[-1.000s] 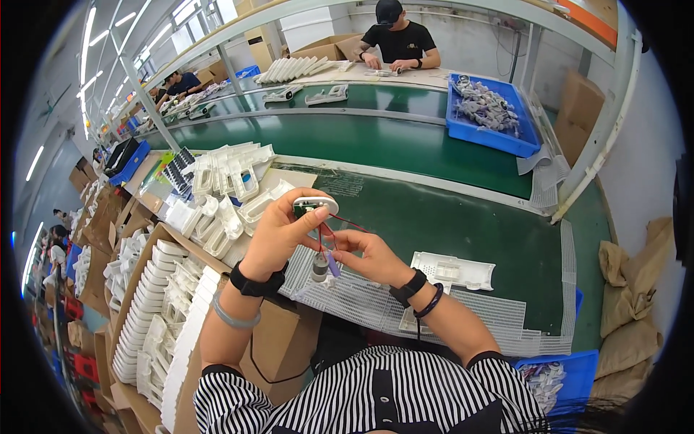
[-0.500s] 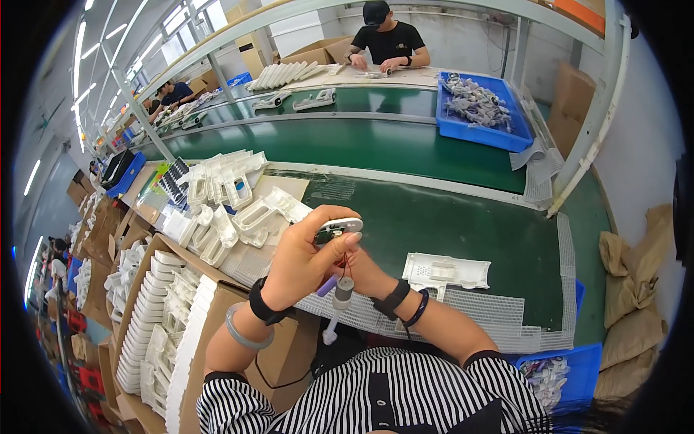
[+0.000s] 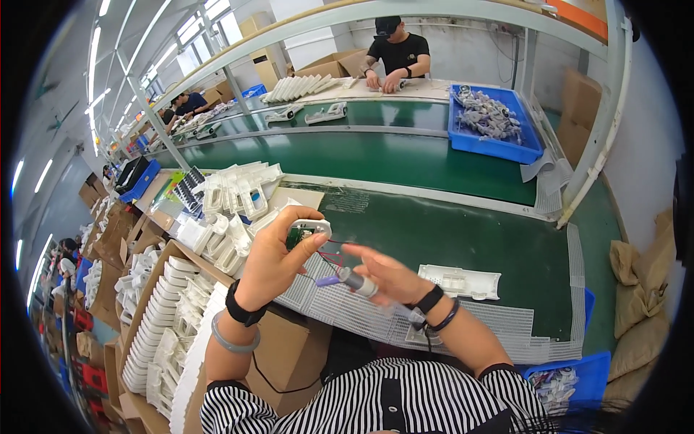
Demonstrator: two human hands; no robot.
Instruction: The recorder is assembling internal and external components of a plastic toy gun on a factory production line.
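In my left hand is a small white plastic housing with a green circuit board, pinched between thumb and fingers. Red and dark wires run down from it. A silver cylindrical motor hangs tilted below, its pale shaft end smeared by motion toward the lower right. Beside the motor is a purple cylindrical part. My right hand has its fingers stretched toward the wires, close against the motor; no grip on it shows. To the right, a white slotted casing half lies on the green bench.
White plastic casings are heaped at the left of the bench. A cardboard box of stacked white parts stands at my left. Blue bins of small parts sit far right and near right. Across the belt, a person handles parts.
My hands have moved apart. The left hand carries the housing slightly left and down; the right has opened and moved right. The motor has swung from hanging down to tilting right.
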